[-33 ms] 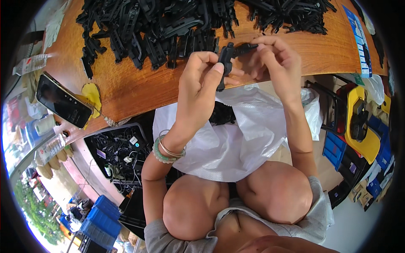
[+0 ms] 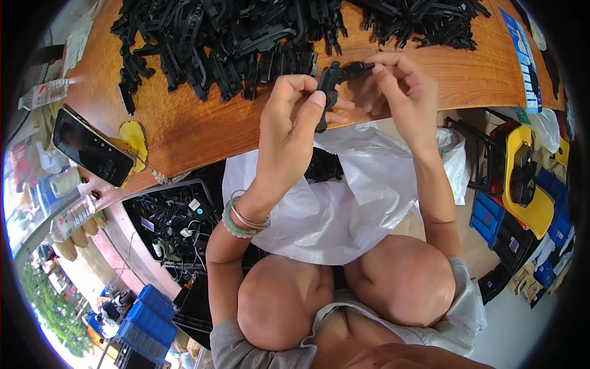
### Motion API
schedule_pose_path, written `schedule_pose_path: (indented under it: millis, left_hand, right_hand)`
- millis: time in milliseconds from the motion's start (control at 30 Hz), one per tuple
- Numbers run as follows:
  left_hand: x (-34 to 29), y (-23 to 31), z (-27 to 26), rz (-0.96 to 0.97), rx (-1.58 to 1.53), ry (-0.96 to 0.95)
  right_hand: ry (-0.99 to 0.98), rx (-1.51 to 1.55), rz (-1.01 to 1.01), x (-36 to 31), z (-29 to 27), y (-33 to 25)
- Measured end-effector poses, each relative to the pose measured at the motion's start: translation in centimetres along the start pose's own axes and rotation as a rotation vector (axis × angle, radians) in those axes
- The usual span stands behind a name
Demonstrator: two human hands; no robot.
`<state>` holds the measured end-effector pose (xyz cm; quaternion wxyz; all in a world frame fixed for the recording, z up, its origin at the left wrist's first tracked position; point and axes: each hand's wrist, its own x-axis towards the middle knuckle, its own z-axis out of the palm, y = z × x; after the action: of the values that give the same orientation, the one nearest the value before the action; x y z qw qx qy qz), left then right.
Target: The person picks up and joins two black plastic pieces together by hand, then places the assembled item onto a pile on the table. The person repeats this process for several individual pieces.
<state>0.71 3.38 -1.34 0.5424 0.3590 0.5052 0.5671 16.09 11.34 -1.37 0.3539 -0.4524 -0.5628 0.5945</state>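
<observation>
Over the near edge of the wooden table, my left hand (image 2: 287,123) is closed on a black plastic part (image 2: 329,89), long and narrow, held roughly upright between thumb and fingers. A smaller slim black piece (image 2: 353,71) reaches from its upper end toward the right. My right hand (image 2: 409,92) pinches the far tip of that piece between thumb and forefinger, its other fingers curled and partly blurred. The two pieces meet, but whether they are joined I cannot tell. Beyond my hands lies a big pile of similar black parts (image 2: 227,43), with a second heap of thinner ones (image 2: 424,21) to its right.
A white woven sack (image 2: 332,215) spreads open across my lap below the table edge, dark parts inside. A phone (image 2: 92,147) leans by a yellow object at the left. Below it stands a black bin (image 2: 172,227) of cables. A yellow chair (image 2: 528,184) is at the right.
My right hand has shifted very slightly left with the tip of the slim piece. Everything else looks the same.
</observation>
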Motion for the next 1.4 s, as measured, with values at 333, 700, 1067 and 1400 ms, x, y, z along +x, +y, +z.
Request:
schedule_pose_path:
  millis: [333,700,1067,1400]
  left_hand:
    - [-0.8,1.1,-1.3,0.126,-0.106,0.099]
    - [-1.8,0.8,-1.7,0.090,-0.114,0.108]
    - [-2.5,0.4,-1.1,0.019,-0.112,0.094]
    - [-2.3,0.4,-0.5,-0.086,-0.100,0.051]
  right_hand:
    - [-0.009,-0.988,-0.914,1.5,0.3,1.0]
    - [-0.173,-1.092,-0.918,4.1,0.0,-0.8]
    - [0.151,-0.971,-0.512,1.1,-3.0,0.4]
    - [0.067,-0.371,-0.337,-0.5,-0.5,0.2]
